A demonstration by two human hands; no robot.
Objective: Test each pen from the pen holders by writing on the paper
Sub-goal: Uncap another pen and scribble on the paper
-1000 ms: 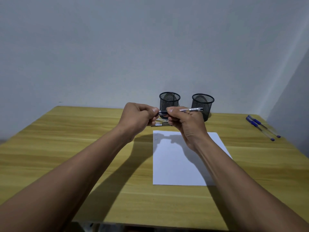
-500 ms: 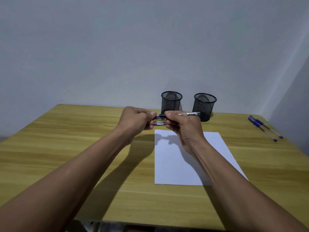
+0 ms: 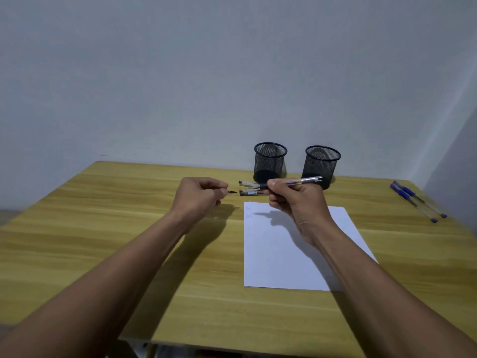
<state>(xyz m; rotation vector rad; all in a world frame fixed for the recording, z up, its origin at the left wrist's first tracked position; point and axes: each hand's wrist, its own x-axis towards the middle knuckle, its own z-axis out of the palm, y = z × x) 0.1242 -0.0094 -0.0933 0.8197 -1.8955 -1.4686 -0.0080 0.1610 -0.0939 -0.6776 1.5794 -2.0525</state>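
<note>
My right hand (image 3: 296, 200) grips a clear-barrelled pen (image 3: 302, 181) held level above the far edge of the white paper (image 3: 278, 254). My left hand (image 3: 198, 197) is closed on the pen's small dark cap (image 3: 232, 192), a short way left of the pen's tip. Two black mesh pen holders (image 3: 270, 161) (image 3: 322, 164) stand behind the hands; no pens show above their rims. Two more pens (image 3: 249, 183) (image 3: 251, 193) lie on the table between the hands, in front of the left holder. Faint marks show at the paper's top left corner.
A wooden table (image 3: 129, 228) carries everything, its near edge at the bottom. Two blue-capped pens (image 3: 413, 200) lie at the far right, close to the table's right edge. A plain wall rises behind the holders.
The hands have pulled apart: my left hand moved left with the cap off the pen, while my right hand kept the pen. Before, both hands met on it.
</note>
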